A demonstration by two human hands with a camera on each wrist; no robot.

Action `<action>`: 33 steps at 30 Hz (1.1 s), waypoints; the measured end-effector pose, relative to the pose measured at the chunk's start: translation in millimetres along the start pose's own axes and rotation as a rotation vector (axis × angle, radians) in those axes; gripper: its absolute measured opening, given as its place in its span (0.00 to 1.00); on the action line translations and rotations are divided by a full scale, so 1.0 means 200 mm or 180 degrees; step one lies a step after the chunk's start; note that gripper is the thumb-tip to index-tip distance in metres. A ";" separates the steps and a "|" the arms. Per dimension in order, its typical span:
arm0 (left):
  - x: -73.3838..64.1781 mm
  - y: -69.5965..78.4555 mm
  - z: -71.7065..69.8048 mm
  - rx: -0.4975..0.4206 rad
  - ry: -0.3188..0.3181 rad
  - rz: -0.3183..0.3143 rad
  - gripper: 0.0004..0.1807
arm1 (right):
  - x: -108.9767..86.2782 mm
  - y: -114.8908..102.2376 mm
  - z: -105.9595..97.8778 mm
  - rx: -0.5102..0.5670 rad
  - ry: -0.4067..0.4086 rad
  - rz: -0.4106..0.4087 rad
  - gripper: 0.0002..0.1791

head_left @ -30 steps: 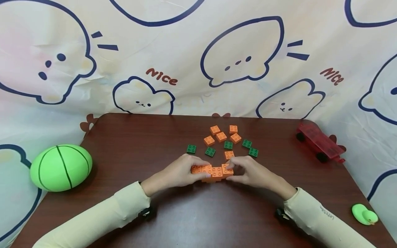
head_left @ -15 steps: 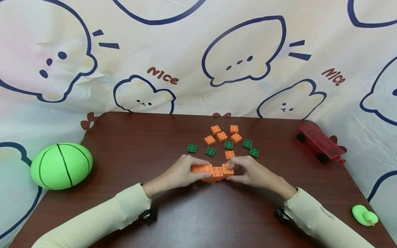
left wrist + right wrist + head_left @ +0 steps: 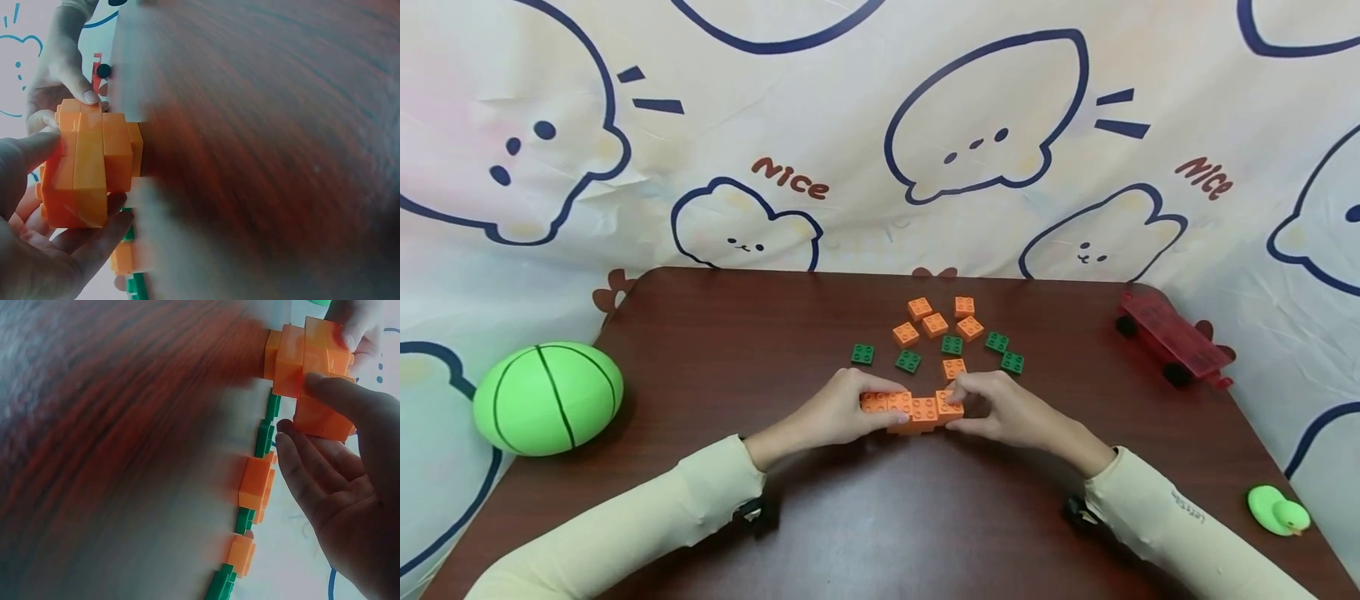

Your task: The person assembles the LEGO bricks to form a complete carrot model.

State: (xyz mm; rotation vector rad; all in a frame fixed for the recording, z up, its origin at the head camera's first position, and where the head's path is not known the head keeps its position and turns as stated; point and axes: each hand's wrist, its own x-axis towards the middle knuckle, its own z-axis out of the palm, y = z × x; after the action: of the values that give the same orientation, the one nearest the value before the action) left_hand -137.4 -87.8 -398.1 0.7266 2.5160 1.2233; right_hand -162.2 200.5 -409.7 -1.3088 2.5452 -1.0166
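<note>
Several orange toy building bricks are joined into one stepped block [image 3: 922, 410], wider at the top than at its base, on the dark wooden table [image 3: 880, 517]. My left hand [image 3: 838, 410] grips its left end, thumb on the near side and fingers behind. At the right end my right hand [image 3: 1011, 408] pinches the raised brick there between thumb and fingers. In the left wrist view the joined block [image 3: 87, 169] shows its stacked layers side-on, with the other hand at its far end. The right wrist view shows the right thumb pressed on the block's [image 3: 325, 356] near face.
Behind the hands lie several loose orange bricks [image 3: 935, 324] and several flat green bricks [image 3: 907, 361]. A green ball [image 3: 548, 398] sits at the left edge. A red toy car [image 3: 1176, 337] stands at the back right, a green rubber duck [image 3: 1277, 510] at the front right.
Both hands keep their hold on the orange block, which stays in the same place among the bricks. The whole head view has shifted slightly; nothing else visibly moves.
</note>
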 end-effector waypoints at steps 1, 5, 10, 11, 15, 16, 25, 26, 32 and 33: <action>0.00 0.00 0.00 -0.0014 0.0005 -0.0017 0.20 | 0.00 0.00 0.00 0.0001 0.0004 -0.0004 0.17; 0.00 0.01 -0.01 -0.0075 0.0023 -0.0145 0.20 | 0.00 -0.01 0.00 -0.0011 -0.0012 0.0008 0.16; 0.01 0.03 0.00 -0.0199 -0.0033 -0.0271 0.20 | -0.01 -0.01 -0.01 -0.0085 0.0017 0.0021 0.17; 0.01 0.03 0.01 -0.0208 -0.0047 -0.0280 0.20 | -0.01 -0.01 -0.01 -0.0085 0.0007 0.0024 0.17; 0.01 0.03 0.02 -0.0132 -0.0112 -0.0173 0.20 | -0.02 -0.01 -0.01 -0.0060 -0.0062 0.0094 0.16; 0.02 0.02 0.02 -0.0097 -0.0141 -0.0133 0.21 | -0.02 -0.02 -0.01 -0.0065 -0.0076 0.0099 0.16; 0.04 0.01 0.01 0.0362 -0.0230 0.0199 0.20 | -0.01 -0.03 -0.11 0.0049 -0.0203 0.0118 0.10; 0.05 0.01 0.00 0.0447 -0.0227 0.0242 0.21 | 0.01 -0.02 -0.13 0.0077 -0.0157 0.0097 0.08; 0.03 0.03 -0.04 0.0604 -0.0203 0.0201 0.29 | 0.10 0.08 -0.22 -0.0277 0.0173 0.0423 0.03; 0.03 0.03 -0.04 0.0605 -0.0207 0.0186 0.29 | 0.12 0.09 -0.22 -0.0374 0.0135 0.0491 0.04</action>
State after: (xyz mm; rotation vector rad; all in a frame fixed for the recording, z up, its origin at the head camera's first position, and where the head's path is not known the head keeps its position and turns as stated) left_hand -144.4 -87.0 -388.0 0.8744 2.5980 0.9698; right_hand -206.7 212.7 -381.9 -1.1059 2.7254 -0.8875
